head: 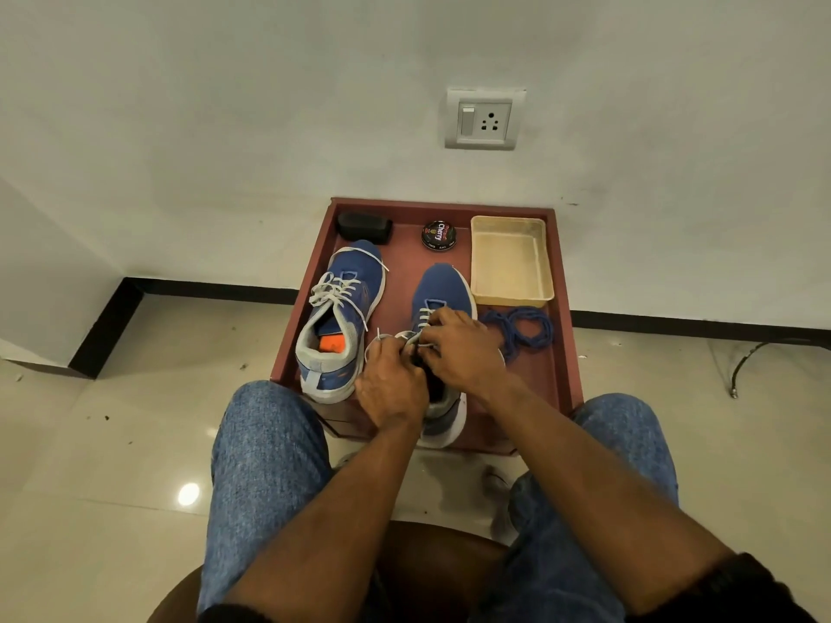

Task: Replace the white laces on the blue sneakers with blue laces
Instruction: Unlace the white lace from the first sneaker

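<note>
Two blue sneakers stand toes-away on a maroon low table (562,335). The left sneaker (344,308) keeps its white lace, loosely tied, with an orange insert showing inside. Over the right sneaker (443,290) both my hands work at the white lace (425,313) near the tongue. My left hand (389,384) pinches a strand at the shoe's left side. My right hand (463,348) pinches the lace over the eyelets. A coil of blue laces (524,328) lies to the right of that shoe. The upper eyelets are hidden by my fingers.
A beige plastic tray (510,263) sits at the back right of the table, a black polish tin (439,236) at the back middle and a black brush (363,227) at the back left. A wall socket (484,119) is above. My knees flank the table's near edge.
</note>
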